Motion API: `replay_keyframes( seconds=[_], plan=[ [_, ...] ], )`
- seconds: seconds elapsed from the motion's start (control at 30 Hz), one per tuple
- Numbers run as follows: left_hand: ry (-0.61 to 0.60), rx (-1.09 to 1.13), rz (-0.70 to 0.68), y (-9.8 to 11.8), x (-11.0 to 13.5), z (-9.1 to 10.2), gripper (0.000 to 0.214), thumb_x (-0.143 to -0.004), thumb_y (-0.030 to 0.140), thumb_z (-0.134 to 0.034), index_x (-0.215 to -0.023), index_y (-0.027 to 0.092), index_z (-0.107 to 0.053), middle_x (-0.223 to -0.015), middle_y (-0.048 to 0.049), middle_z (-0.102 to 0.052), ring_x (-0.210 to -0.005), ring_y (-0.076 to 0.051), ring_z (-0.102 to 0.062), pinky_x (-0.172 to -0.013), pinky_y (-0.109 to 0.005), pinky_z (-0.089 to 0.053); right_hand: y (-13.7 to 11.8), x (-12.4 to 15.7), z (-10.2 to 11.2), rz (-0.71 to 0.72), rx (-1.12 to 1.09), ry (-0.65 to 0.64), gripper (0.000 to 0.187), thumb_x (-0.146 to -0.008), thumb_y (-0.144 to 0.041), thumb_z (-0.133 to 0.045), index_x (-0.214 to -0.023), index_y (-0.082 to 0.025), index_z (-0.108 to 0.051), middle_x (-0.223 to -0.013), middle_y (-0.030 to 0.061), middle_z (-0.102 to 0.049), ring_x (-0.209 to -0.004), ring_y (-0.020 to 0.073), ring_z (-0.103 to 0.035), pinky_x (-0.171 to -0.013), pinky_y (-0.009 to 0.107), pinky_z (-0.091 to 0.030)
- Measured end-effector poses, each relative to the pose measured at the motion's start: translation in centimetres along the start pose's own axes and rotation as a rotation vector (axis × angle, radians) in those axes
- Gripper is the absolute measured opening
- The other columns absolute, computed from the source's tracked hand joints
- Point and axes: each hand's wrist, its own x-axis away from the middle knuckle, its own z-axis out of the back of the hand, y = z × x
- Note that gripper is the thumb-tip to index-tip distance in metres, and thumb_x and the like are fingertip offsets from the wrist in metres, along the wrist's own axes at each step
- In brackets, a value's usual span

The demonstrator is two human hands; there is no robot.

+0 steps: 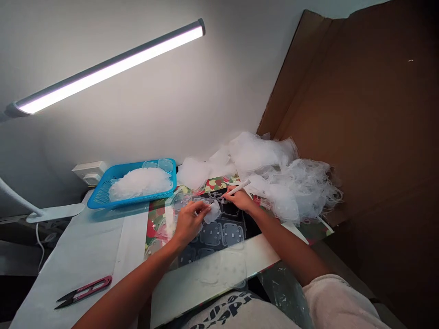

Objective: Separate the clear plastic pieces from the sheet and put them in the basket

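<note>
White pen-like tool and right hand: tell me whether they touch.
Touching: the head view shows the right hand gripping the white pen-like tool, its shaft sticking out above the hand.

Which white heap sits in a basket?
The leftmost heap: it lies inside the blue basket, while the other heaps lie outside it, to its right.

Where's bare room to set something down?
Largest free patch: white paper, bordered by the blue basket behind and the snips in front. Crowded: around the left hand and right hand, with clear pieces; back right, white heap.
</note>
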Motion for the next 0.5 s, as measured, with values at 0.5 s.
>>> replay_keyframes(
  seconds=[0.5],
  plan=[
    [0.056,0.847,0.594,1.9,2.7,4.2,0.044,-0.058,0.045,-0.085,-0.078,0.017,-0.057,-0.066,0.0037,-0.061,-0.046,-0.003,-0.044,-0.042,-0.013,-0.028,-0.6,1.6,0.4,0.04,-0.167,0.012,0.024,-0.079,-0.04,-0.062,-0.067,-0.021,-0.053,-0.088,0.003,-0.068,-0.081,0.0186,-0.06,-0.075,0.031,-0.044]
  ],
)
